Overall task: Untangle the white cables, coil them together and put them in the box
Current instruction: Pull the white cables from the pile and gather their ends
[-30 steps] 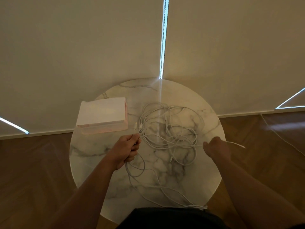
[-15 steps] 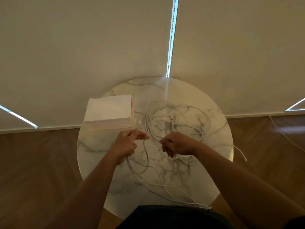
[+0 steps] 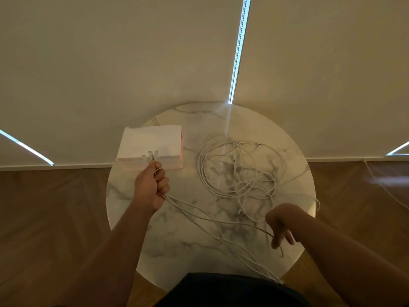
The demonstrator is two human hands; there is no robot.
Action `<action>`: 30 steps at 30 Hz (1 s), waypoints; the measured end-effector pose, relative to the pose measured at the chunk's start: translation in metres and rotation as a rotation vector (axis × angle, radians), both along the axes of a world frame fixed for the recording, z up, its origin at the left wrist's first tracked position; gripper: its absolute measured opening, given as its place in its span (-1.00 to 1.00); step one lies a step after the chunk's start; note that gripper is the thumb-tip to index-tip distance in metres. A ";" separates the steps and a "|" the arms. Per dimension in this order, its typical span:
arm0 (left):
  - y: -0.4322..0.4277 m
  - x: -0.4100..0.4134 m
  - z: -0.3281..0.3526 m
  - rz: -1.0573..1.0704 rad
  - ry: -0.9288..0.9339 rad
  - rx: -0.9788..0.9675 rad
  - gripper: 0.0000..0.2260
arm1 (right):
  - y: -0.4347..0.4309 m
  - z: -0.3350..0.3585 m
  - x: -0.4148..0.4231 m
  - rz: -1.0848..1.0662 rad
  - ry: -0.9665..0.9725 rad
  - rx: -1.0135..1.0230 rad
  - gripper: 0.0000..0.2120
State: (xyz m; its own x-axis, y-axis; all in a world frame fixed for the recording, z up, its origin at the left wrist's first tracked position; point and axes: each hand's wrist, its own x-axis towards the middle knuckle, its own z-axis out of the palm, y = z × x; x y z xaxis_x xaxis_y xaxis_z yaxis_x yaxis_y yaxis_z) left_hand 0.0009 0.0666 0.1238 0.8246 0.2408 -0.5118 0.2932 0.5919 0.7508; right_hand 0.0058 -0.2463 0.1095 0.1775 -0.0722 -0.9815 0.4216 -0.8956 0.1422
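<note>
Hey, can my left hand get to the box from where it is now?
Probably yes. The left hand is right at the box's near edge with nothing between them, though it grips a bundle of white cables, so it isn't free to handle the box.

Glossy veined marble table [image 3: 181, 247], smooth white cables [image 3: 241, 185], matt pale box [image 3: 150, 140], wood-grain floor [image 3: 55, 218].

home: marble table [image 3: 172, 251], herringbone floor [image 3: 55, 207]
</note>
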 end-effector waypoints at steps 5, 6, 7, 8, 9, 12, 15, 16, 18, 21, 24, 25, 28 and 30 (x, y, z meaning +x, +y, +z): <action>-0.013 0.001 0.010 -0.059 0.003 0.035 -0.70 | 0.030 0.035 0.026 0.034 -0.274 0.424 0.01; -0.017 0.003 0.013 -0.068 -0.007 0.039 -0.70 | 0.044 0.038 0.027 -0.038 -0.301 0.585 0.01; -0.021 0.004 0.016 -0.077 -0.017 0.039 -0.70 | 0.061 0.042 0.026 -0.121 -0.315 0.738 -0.02; -0.025 0.005 0.020 -0.087 -0.026 0.039 -0.69 | 0.078 0.041 0.021 -0.214 -0.314 0.872 -0.10; -0.029 0.006 0.023 -0.094 -0.036 0.038 -0.68 | 0.095 0.040 0.015 -0.299 -0.296 0.987 -0.23; -0.034 0.009 0.028 -0.090 -0.050 0.032 -0.67 | 0.125 0.022 -0.002 -0.459 -0.234 1.148 -0.62; -0.028 0.009 0.026 -0.065 -0.056 0.037 -0.68 | 0.124 0.004 -0.009 -0.721 -0.098 1.176 -0.68; -0.023 0.010 0.024 -0.056 -0.057 0.037 -0.68 | 0.120 0.001 -0.009 -0.802 -0.059 1.195 -0.67; -0.013 0.009 0.018 -0.039 -0.050 0.055 -0.69 | 0.110 -0.005 -0.009 -0.859 -0.004 1.207 -0.63; 0.004 0.007 0.007 -0.005 -0.005 0.125 -0.70 | 0.089 -0.012 -0.010 -0.824 0.056 1.130 -0.62; 0.031 0.006 -0.003 0.030 0.047 0.226 -0.70 | 0.060 -0.026 -0.014 -0.813 0.150 1.037 -0.62; 0.042 0.005 -0.005 0.031 0.068 0.273 -0.70 | 0.049 -0.032 -0.018 -0.826 0.183 1.012 -0.62; 0.063 0.002 -0.011 -0.038 0.123 0.452 -0.71 | 0.021 -0.047 -0.028 -0.906 0.280 0.981 -0.62; 0.062 0.001 -0.014 -0.151 0.125 0.627 -0.71 | 0.016 -0.051 -0.032 -0.949 0.331 0.977 -0.62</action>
